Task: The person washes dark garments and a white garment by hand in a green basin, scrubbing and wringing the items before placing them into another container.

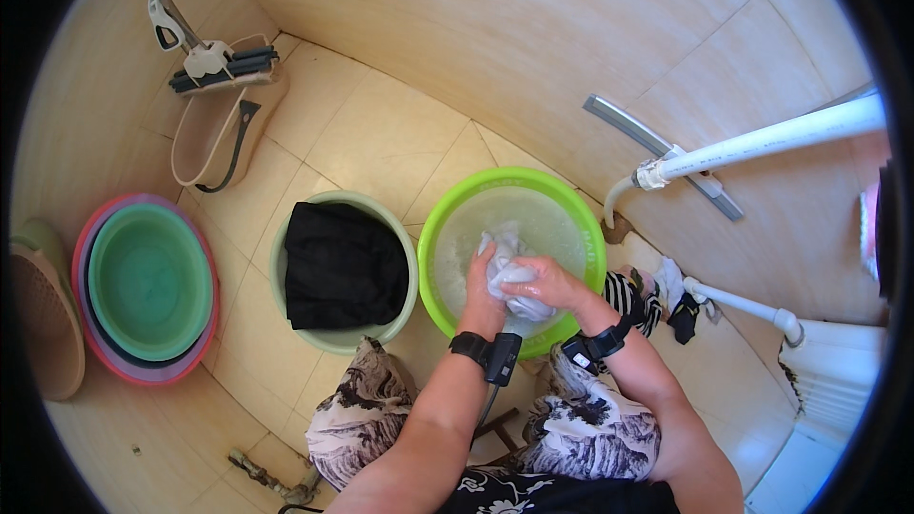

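Observation:
Over a bright green basin [433,276] of cloudy, sudsy water, both my hands grip one wet, bunched white cloth [505,249]. My left hand [481,281] is wrapped round its left side. From the right, my right hand [547,284] closes on the same cloth, its fingers folded into it. The cloth's exact kind is hidden by the bunching. Just left of the green basin stands a pale green basin [411,300] with a folded black garment [345,266] in it.
Nested basins [152,283] stand at the left near a brown basket-like container [43,314]. A sponge mop [214,62] rests over a beige bucket [205,138]. Small garments [633,300] lie on the floor right of the green basin, near white pipes [752,309] and a squeegee [628,124].

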The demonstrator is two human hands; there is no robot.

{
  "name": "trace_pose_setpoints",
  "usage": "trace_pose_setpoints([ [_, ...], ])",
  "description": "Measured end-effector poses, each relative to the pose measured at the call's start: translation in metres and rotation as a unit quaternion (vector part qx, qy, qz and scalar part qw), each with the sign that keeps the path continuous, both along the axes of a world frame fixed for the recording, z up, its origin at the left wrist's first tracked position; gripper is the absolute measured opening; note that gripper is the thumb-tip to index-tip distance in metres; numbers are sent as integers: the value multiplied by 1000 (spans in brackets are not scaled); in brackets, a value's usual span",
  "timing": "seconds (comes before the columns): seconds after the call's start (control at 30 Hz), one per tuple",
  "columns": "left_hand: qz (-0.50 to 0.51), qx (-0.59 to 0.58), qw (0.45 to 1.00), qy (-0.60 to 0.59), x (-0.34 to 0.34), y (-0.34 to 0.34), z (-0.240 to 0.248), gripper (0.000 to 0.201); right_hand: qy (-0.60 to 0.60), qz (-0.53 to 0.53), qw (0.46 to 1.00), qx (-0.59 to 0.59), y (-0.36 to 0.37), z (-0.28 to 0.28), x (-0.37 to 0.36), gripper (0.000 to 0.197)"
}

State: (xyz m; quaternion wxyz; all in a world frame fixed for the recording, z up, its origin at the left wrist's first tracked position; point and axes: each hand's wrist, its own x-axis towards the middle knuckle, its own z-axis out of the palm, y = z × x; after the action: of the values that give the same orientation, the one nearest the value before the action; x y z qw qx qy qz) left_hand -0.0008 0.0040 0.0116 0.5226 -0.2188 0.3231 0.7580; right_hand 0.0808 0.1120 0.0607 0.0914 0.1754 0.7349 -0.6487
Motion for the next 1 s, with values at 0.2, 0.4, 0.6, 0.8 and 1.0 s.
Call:
trace_pose_setpoints([
  [0.2, 16, -102, 994, 32, 2, 5, 4, 38, -33, -123, 986, 112, -23, -24, -7, 30],
  [0.4, 5, -190, 977, 96, 4, 17, -25, 30, -182, -107, 961, 178, 31, -55, -6, 41],
  [0.6, -53, -209, 943, 253, -18, -6, -63, 37, -106, -95, 899, 413, 35, -64, 10, 56],
  [0.8, -270, -323, 782, 460, -6, -21, -78, 70, -170, 150, 861, 455, 31, -75, 3, 65],
  [1.0, -463, -386, 674, 426, -23, -29, -35, 60, -110, 2, 927, 360, 27, -97, -8, 75],
])
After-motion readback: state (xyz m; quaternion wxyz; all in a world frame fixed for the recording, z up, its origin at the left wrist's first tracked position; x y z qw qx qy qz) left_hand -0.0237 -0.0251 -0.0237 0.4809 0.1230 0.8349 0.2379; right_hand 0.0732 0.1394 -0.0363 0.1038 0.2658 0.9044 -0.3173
